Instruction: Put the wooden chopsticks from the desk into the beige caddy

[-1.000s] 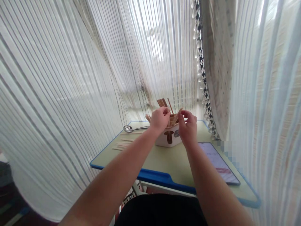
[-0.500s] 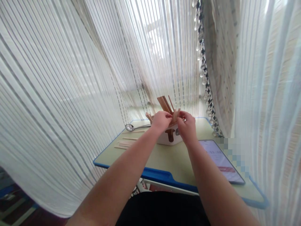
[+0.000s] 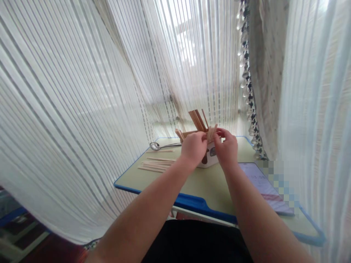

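Observation:
A white holder point(image 3: 208, 160) stands on a small blue-edged table point(image 3: 203, 184), with several wooden chopsticks point(image 3: 197, 120) sticking up out of it. My left hand point(image 3: 193, 148) and my right hand point(image 3: 227, 149) meet just above the holder's front. The fingers of both are pinched on a few light chopsticks point(image 3: 211, 132) standing between them. The hands hide most of the holder's top.
Several loose chopsticks point(image 3: 155, 166) lie on the table's left side, with a slotted metal spoon point(image 3: 161, 146) behind them. A phone point(image 3: 263, 188) lies at the right. Striped sheer curtains point(image 3: 68, 109) hang close on both sides, and a beaded tassel strip point(image 3: 248, 84) hangs at the right.
Both hands have sunk slightly and closed together on the chopsticks at the holder's front. The camera has swung left, so the table sits further right in the picture.

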The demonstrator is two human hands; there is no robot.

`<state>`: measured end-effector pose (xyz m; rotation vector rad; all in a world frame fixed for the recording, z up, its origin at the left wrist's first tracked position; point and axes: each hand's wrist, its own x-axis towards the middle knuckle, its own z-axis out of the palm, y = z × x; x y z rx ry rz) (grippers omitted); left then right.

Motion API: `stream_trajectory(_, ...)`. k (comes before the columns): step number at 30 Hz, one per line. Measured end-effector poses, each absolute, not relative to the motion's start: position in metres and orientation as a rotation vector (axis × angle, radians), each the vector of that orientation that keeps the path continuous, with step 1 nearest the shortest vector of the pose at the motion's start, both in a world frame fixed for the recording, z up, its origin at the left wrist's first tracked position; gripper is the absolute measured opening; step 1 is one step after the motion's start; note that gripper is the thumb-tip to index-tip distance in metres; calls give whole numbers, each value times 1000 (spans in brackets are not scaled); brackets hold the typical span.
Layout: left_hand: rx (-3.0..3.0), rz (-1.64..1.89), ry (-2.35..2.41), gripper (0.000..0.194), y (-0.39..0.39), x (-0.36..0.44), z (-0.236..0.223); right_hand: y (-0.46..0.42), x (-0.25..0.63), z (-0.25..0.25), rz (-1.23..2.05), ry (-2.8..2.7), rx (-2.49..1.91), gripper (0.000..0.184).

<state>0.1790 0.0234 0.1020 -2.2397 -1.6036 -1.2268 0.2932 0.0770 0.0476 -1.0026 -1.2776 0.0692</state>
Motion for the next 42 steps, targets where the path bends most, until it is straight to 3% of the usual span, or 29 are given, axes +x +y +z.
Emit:
stream_trajectory(5, -1961, -1465, -1324, 29, -18, 137, 74, 74, 293, 46, -151, -1180, -994, 39)
stream_trajectory(9, -1615, -1518, -1433, 31, -24, 75, 49, 52, 279, 41, -502, -1242, -802, 32)
stream_trajectory(12, -1475, -1263, -1830, 34, -11, 26, 31, 33, 246, 24, -515, -1766, -570, 26)
stream_trajectory(17, -1331, -736, -2460, 46, 6, -28, -3, 20, 187, -17, -115, -2540, -474, 37)
stream_trajectory(20, -1257, -697, -2568, 52, 11, -39, -17, 25, 179, -26, 24, -2642, -489, 38)
stream_trajectory(24, -1298, -773, -2542, 38, 14, -44, -20, 29, 184, -17, 26, -2676, -505, 31)
stream_trajectory(26, -1330, -831, -2528, 31, 13, -48, -19, 28, 185, -13, -14, -2659, -546, 27)
stream_trajectory(42, -1399, -793, -2459, 33, 3, -46, -20, 15, 192, -9, -507, -2622, -769, 26)
